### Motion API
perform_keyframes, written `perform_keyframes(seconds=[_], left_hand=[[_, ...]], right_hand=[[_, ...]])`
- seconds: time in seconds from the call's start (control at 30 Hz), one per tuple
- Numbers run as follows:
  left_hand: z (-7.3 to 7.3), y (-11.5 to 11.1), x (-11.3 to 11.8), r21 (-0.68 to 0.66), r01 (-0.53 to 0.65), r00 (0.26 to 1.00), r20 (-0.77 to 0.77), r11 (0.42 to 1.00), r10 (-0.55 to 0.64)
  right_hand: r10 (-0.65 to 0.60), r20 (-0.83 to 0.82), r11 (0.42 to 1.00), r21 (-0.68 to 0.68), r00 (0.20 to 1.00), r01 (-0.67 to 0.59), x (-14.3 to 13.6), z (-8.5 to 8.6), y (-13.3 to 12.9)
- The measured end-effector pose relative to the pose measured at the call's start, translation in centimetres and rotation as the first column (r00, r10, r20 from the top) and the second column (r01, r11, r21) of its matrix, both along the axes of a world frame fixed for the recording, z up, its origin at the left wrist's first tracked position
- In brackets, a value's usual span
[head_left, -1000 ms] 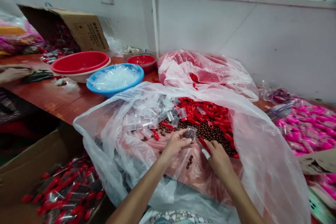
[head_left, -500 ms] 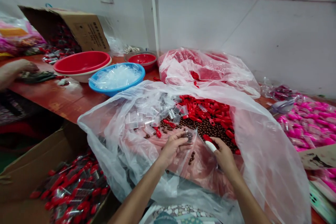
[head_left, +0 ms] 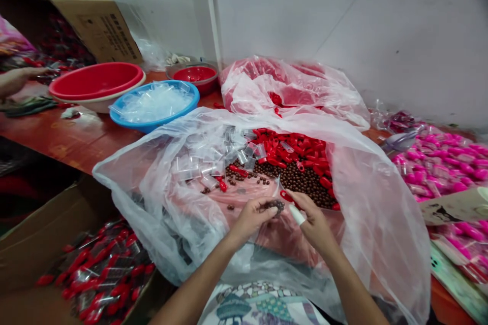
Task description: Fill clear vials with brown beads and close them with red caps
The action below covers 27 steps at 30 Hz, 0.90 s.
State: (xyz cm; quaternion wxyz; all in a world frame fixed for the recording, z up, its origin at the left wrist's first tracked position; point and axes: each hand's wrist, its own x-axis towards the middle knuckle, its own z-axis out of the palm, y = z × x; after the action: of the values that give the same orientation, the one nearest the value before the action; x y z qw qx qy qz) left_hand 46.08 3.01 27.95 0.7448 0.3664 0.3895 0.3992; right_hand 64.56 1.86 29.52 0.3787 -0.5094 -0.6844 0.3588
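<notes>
My left hand [head_left: 247, 221] is closed around a small clear plastic container [head_left: 275, 206] with brown balls inside. In my right hand [head_left: 314, 219], thumb and fingers pinch a red plastic cap [head_left: 285, 195] with a loop end, apart from the container; a white cover [head_left: 296, 214] wraps one fingertip. Beyond both hands, brown balls [head_left: 305, 183] lie heaped on the plastic sheet [head_left: 381, 208]. Red plastic caps [head_left: 301, 150] are piled behind the balls, and empty clear containers [head_left: 198, 166] lie to their left.
A blue basin [head_left: 118, 116] of clear pieces stands beside a red basin [head_left: 95, 81]. At lower left, a cardboard box [head_left: 34, 244] holds filled red-capped containers. Pink packed items [head_left: 450, 162] lie at right. Another person's hand [head_left: 19, 80] is at far left.
The view has turned slightly right and down. My left hand has brought the container lower, and the loose balls between my hands no longer show there. The other person's hand has risen.
</notes>
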Motion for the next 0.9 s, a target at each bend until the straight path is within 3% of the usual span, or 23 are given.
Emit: perform_keyframes(seconds=[0.13,0.23,0.47,0.6,0.73,0.9], left_hand=[[0.1,-0.1,0.0,-0.033,0.014,1.000,0.027,0.999,-0.013],[0.0,-0.2,0.0,-0.006,0.034,0.999,0.025,0.999,-0.034],[0.6,-0.7,0.3,0.040,0.021,1.000,0.021,0.999,-0.022],[0.9,-0.9,1.3,-0.084,-0.021,0.993,0.116,0.996,0.030],[0.5,-1.3,2.9,-0.245,-0.118,0.984,0.100,0.962,0.146],[0.1,-1.0,2.9,-0.179,-0.261,0.964,-0.001,0.949,0.265]], right_hand=[[0.097,0.149,0.984,0.137,0.984,-0.117,0.2,0.1,-0.6],[0.098,0.229,0.961,0.230,0.968,-0.152,0.3,-0.3,-0.9],[0.015,0.338,0.948,0.295,0.941,-0.121,-0.2,-1.7,-1.5],[-0.023,0.324,0.929,0.356,0.946,-0.099,-0.9,-2.6,-1.6],[0.005,0.302,0.930,0.350,0.953,-0.116,-1.9,-2.6,-1.8],[0.112,0.251,0.963,0.210,0.962,-0.167,-1.8,-1.4,-1.3]])
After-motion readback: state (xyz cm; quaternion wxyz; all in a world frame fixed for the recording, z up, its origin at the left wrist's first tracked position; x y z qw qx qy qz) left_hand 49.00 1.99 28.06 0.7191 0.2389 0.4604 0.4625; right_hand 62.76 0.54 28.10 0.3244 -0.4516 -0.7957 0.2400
